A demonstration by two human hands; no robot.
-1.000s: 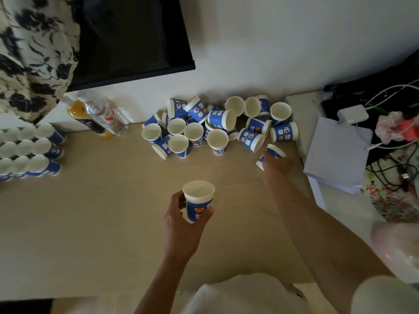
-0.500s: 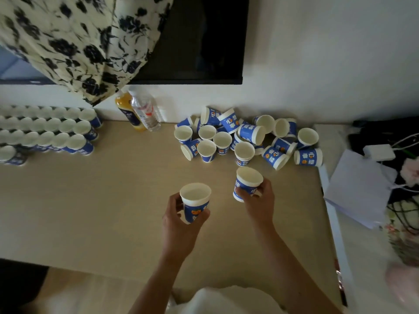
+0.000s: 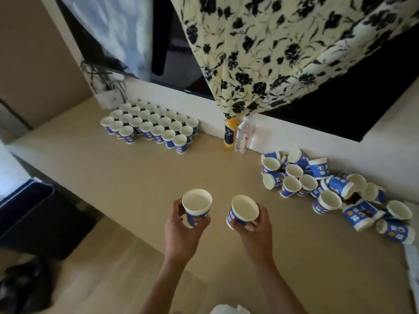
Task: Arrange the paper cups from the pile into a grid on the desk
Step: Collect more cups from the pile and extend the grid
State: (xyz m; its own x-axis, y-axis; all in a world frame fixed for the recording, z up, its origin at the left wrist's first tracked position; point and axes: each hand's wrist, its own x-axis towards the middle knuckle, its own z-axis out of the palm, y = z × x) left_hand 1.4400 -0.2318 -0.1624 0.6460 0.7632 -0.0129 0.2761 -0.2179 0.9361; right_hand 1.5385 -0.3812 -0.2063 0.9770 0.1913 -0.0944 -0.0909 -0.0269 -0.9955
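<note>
Each hand carries one cup above the near middle of the pale wooden bench point(image 3: 113, 177). The left hand point(image 3: 181, 230) has its fingers point(image 3: 203, 223) wrapped round the lower wall of a blue-and-white paper cup point(image 3: 196, 207), upright with its mouth up. The right hand point(image 3: 256, 232) grips a second blue-and-white paper cup point(image 3: 242, 211) the same way, tipped a little to the left. The grid of upright cups point(image 3: 154, 126) stands at the far left of the bench along its back edge. The loose pile of cups point(image 3: 328, 189), many on their sides, lies against the back edge toward the far right corner, with an orange juice bottle point(image 3: 229, 134) and a clear plastic water bottle point(image 3: 242, 138) between the two. The step looks like carrying both cups to the grid. To do it well, keep the hold light so the thin walls do not buckle and level the tilted cup. Come down from above at the grid's near side and set each base flat just beside its neighbour, in line with the rows, without nudging those standing.
</note>
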